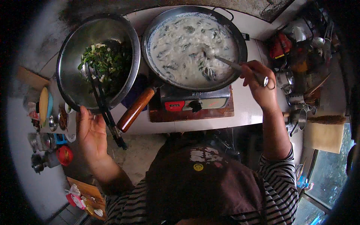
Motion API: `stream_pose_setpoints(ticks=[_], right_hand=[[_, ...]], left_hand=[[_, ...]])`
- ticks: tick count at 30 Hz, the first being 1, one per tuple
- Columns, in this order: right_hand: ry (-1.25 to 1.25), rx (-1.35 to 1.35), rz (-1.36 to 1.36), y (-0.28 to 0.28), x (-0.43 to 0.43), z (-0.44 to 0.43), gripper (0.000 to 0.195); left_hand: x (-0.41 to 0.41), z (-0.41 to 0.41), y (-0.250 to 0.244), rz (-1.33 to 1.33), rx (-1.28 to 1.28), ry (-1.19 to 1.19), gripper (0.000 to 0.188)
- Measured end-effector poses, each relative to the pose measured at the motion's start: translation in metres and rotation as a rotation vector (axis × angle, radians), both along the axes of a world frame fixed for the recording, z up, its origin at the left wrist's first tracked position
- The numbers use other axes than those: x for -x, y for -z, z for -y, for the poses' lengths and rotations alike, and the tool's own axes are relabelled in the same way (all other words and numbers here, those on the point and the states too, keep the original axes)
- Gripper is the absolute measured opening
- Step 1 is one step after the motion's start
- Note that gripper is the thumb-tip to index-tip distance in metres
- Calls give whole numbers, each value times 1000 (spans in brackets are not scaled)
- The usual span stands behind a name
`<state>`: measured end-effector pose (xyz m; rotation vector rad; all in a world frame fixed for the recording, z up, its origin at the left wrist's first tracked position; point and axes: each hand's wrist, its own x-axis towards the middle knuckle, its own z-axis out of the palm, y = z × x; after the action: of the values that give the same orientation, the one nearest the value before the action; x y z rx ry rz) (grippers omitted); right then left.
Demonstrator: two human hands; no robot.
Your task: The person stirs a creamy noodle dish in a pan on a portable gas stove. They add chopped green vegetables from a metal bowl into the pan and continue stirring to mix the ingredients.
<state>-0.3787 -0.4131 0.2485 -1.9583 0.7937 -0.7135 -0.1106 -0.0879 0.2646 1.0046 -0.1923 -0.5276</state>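
Observation:
My left hand (pixel 93 135) holds the near rim of a large stainless steel bowl (pixel 70 84), thumb at the edge and fingers partly hidden below it. Chopped green vegetables with white pieces (pixel 104 59) lie in this bowl. Black-handled tongs (pixel 104 107) rest in it, their handles reaching over the rim beside my fingers. My right hand (pixel 260 84) grips the handle of a metal ladle (pixel 229 62), whose head is sunk in the wok (pixel 242 50). Thick white liquid with dark and pale pieces (pixel 188 47) fills the wok.
The wok sits on a portable gas stove (pixel 194 102) over a brown wooden board (pixel 163 116); its wooden handle (pixel 136 109) points towards me. Pots and utensils (pixel 298 118) crowd the right side. Dishes (pixel 45 105) and a red bowl (pixel 64 155) are at left.

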Motion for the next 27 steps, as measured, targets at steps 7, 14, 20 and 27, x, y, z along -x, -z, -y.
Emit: stream_pose_setpoints(ticks=[7,14,20,27], right_hand=[[200,-512,277,31,-4,12,27],[349,-694,373,27,17,10,35],[452,-638,365,21,32,-2,37],[485,-645,467,31,57,-8,37]], left_hand=[[-10,-5,9,-86,57,96,23],[-17,-8,14,-102,88,157,27],[-23,-11,13,-126,-138,-1,34],[-24,0,13,-127,-148,-29,38]])
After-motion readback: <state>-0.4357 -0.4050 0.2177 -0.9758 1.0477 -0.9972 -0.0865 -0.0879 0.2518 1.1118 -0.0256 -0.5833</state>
